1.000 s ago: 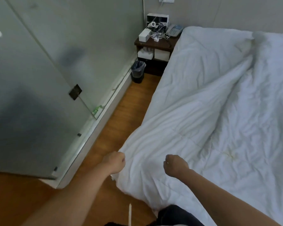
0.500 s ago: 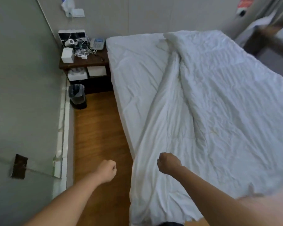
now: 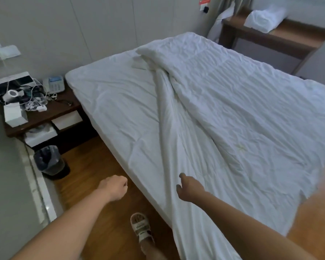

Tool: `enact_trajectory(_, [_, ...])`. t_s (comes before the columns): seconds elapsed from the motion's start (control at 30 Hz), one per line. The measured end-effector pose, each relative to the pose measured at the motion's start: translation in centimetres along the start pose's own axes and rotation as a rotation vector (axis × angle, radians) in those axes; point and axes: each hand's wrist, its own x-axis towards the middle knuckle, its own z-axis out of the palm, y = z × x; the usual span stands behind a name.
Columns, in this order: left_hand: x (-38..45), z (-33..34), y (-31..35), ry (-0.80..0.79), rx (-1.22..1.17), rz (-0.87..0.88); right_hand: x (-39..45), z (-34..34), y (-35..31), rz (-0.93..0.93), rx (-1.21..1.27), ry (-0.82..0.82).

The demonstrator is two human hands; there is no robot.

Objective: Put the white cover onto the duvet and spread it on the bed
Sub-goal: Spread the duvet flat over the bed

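Observation:
The white duvet (image 3: 233, 113) lies wrinkled over the right and middle of the bed, with a bunched fold running diagonally toward me and its near end hanging off the bed's corner. The bare white sheet (image 3: 116, 109) shows on the bed's left part. My left hand (image 3: 114, 187) is a closed fist over the wooden floor, left of the bed's edge, holding nothing. My right hand (image 3: 189, 188) hovers over the duvet's near fold with fingers loosely apart and nothing gripped.
A dark bedside table (image 3: 45, 113) with a phone, boxes and cables stands at the left. A bin (image 3: 49, 162) sits below it on the wooden floor. My sandalled foot (image 3: 141, 227) is by the bed's corner. A wooden desk (image 3: 270, 36) with a white bundle stands at the back right.
My view has swung right to show more of the bed. My right hand has opened from a fist and let go of the duvet. My left hand stays a fist beside the bed.

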Motion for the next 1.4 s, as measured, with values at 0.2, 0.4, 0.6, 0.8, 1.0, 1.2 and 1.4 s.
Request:
enact_trajectory(0.2, [13.8,-6.6,-7.1,-0.001,0.064,0.052,19.8,-2.5,-5.3,0.137,0.094,0.076])
enact_trajectory(0.4, [26.6,-13.0,-11.5,-0.139,0.049,0.105,32.1,-2.6,-6.7,0.401,0.186,-0.010])
enact_trajectory(0.6, [37.7,-16.9,-11.0,-0.197,0.153,0.254,37.6,-2.5,-6.3,0.650,0.210,0.057])
enact_trajectory(0.8, [49.1,-18.4,-7.9,-0.158,0.416,0.525,40.1,-2.6,-6.6,0.616,0.237,0.265])
enact_trajectory(1.0, [58.0,-19.0,-0.8,0.065,0.480,0.826,38.5,-3.8,-11.6,0.684,0.303,0.333])
enact_trajectory(1.2, [64.8,-18.4,2.0,0.299,0.912,0.944,37.4,-1.2,-20.3,0.767,0.425,0.253])
enact_trajectory(1.4, [62.1,-18.8,-6.2,-0.077,1.045,1.142,35.7,3.0,-23.8,0.900,0.508,0.053])
